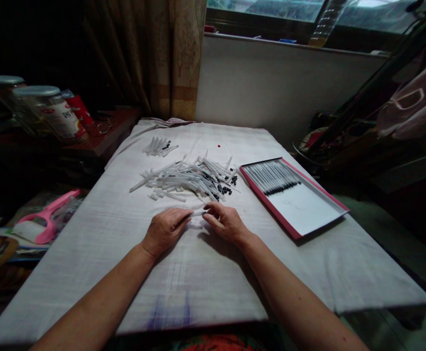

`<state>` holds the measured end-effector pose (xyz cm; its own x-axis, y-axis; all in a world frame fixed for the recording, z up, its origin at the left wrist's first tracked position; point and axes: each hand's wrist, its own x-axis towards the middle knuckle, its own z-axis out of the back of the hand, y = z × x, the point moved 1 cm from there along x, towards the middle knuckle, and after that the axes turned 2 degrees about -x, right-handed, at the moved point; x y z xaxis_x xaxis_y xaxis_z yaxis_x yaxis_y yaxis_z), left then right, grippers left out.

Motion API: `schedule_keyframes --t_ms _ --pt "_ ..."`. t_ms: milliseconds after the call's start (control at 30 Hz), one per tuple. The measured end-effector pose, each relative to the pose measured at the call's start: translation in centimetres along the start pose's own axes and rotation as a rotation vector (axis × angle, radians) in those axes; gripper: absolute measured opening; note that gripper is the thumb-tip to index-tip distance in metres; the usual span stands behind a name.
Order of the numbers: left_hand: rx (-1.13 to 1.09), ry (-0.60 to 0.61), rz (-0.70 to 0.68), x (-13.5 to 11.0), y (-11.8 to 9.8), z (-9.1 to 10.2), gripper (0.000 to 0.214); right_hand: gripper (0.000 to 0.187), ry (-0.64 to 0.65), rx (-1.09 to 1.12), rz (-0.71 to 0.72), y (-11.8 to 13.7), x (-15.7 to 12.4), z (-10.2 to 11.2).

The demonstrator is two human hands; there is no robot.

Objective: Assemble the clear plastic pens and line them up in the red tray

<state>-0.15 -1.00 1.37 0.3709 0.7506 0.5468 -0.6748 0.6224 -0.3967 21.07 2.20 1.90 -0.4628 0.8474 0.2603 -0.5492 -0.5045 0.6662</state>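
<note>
While resting on the white cloth-covered table [125, 273], left hand [165, 229] and right hand [227, 223] pinch one thin white plastic tube [198, 213] between them, fingertips closed on its ends. Beyond: loose pile of white tubes [183, 179]; red-rimmed tray [310, 212] right.

tube pile [189, 179] mid-table [106, 234] | tray [308, 204] right | jars [48, 112] left

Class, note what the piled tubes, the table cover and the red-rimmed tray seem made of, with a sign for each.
Piled tubes: probably translucent plastic, pale and smooth; the tube between left hand and right hand looks alike. Table cover: woven cloth, matte, creased. Tray: likely card, thin flat walls, dull white inside.
</note>
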Motion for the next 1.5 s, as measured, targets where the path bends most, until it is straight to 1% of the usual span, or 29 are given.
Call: schedule_keyframes --t_ms 67,133,200,267,367,467,600,667,800,900,1000,1100,1200,1300,1400,1500 --pt "-0.005 0.004 0.01 0.0 0.1 0.0 0.023 0.015 -0.01 0.02 0.023 0.1 -0.1 0.0" --pt "-0.009 0.003 0.009 -0.1 0.1 -0.1 0.023 0.011 -0.008 0.018 0.025 0.1 -0.1 0.0" --pt "-0.015 0.005 0.003 -0.1 0.1 -0.1 0.024 0.013 0.001 0.009 0.007 0.1 -0.1 0.0" --pt "-0.02 0.003 0.0 0.0 0.1 0.0 0.023 0.012 0.006 0.017 -0.002 0.0 0.0 0.0" --pt "-0.018 -0.009 0.008 0.0 0.1 0.0 0.022 0.014 0.005 0.029 0.02 0.0 0.0 0.1" --pt "-0.029 -0.015 0.001 0.0 0.1 0.0 0.022 0.01 0.007 0.023 0.028 0.1 0.0 -0.1" --pt "-0.048 -0.034 -0.018 -0.1 0.1 0.0 0.021 0.026 0.012 0.045 -0.014 0.2 0.1 -0.5" --pt "-0.05 -0.042 -0.023 -0.1 0.1 0.1 0.02 0.028 0.018 0.043 -0.037 0.3 0.1 -0.5" --pt "-0.052 -0.046 -0.02 0.0 0.0 0.2 0.02 0.014 0.035 0.033 -0.018 0.5 0.2 -0.3" --pt "-0.043 -0.055 -0.031 0.1 0.0 0.2 0.019 0.013 0.022 0.039 0.01 0.5 0.3 -0.3" --pt "-0.021 -0.077 -0.048 0.0 0.0 0.1 0.019 0.022 -0.007 0.059 -0.026 0.5 0.3 -0.5" --pt "0.05 -0.102 -0.097 0.0 -0.1 0.1 0.019 0.031 -0.027 0.097 -0.072 0.3 0.4 -1.0" --pt "0.149 -0.146 -0.152 0.0 -0.2 0.1 0.019 0.04 -0.055 0.197 -0.128 0.3 0.7 -1.5" --pt "0.211 -0.171 -0.178 0.0 -0.2 0.1 0.02 0.05 -0.036 0.328 -0.203 0.3 0.8 -1.9" --pt "0.231 -0.166 -0.176 0.1 -0.3 0.0 0.019 0.055 -0.013 0.405 -0.244 0.4 0.9 -2.1" --pt "0.219 -0.131 -0.138 0.3 -0.3 0.1 0.021 0.059 -0.029 0.449 -0.254 0.3 1.0 -2.0"
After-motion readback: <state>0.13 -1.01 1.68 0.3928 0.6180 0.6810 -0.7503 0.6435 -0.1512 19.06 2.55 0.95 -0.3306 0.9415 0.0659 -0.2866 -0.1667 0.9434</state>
